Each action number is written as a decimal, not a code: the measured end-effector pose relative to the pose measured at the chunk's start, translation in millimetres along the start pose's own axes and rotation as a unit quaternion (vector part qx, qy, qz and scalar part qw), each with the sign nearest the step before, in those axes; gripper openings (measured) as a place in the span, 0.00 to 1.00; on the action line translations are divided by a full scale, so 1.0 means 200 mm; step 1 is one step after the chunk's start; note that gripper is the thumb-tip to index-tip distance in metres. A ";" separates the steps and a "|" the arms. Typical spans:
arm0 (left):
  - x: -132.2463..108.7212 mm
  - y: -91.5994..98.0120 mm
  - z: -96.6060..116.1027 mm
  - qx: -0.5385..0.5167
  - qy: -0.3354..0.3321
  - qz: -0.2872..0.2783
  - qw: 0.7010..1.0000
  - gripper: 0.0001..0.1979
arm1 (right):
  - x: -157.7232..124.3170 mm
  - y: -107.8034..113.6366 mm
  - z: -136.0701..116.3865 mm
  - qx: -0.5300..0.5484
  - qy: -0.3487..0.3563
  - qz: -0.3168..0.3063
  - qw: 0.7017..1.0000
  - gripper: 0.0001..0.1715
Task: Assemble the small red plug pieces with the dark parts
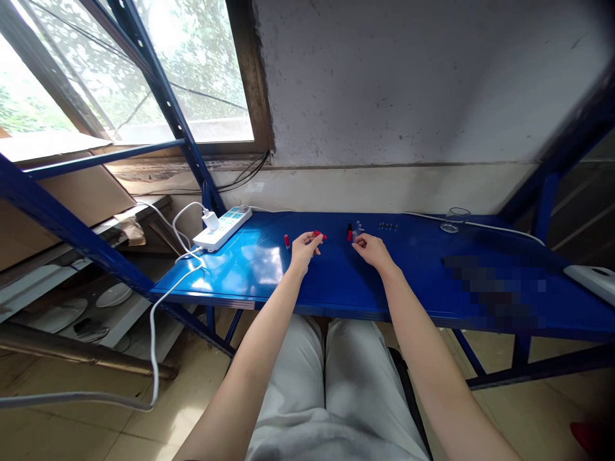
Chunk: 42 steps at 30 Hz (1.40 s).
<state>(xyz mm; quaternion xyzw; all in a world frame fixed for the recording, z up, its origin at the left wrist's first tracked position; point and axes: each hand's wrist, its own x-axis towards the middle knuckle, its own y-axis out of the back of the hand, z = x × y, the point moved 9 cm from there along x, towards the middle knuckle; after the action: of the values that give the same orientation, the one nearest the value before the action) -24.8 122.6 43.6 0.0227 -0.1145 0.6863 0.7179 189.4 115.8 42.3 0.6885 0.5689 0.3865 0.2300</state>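
Observation:
My left hand [302, 251] is closed, its thumb and fingers pinching a small red tube-like piece [318, 234] above the blue table. To the left of it stands another small red piece [287, 241], with a pale end. My right hand [375, 251] has its fingertips pressed together low over the tabletop; what they pinch, if anything, is too small to make out. Right beside those fingertips are a small red piece with a dark top [350, 232] and several small clear pieces [358, 227]. Farther right, several tiny metallic-looking parts [388, 226] lie in a row.
On the blue table [331, 282], a white power strip [223, 228] with a plugged-in charger [210, 220] sits at the left. A clear glass [450, 226] stands at the back right, near a white cable [504, 229]. A white device [592, 282] occupies the right edge.

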 end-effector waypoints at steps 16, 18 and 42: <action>-0.01 -0.08 -0.03 0.082 -0.015 -0.051 0.995 0.17 | 0.01 0.00 0.10 -0.078 -0.114 0.018 0.990 0.11; -0.01 -0.12 -0.04 0.111 -0.023 -0.066 0.991 0.16 | 0.01 0.00 0.10 -0.088 -0.113 0.014 0.990 0.11; 0.22 -0.46 -0.13 0.386 -0.046 -0.066 0.919 0.08 | -0.02 0.00 0.09 -0.124 -0.123 -0.032 0.984 0.09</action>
<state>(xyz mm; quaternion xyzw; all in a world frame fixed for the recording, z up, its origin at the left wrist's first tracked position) 70.2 165.5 37.9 0.3372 0.1278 0.6262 0.6913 203.8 113.8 31.2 0.6786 0.5058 0.3587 0.3938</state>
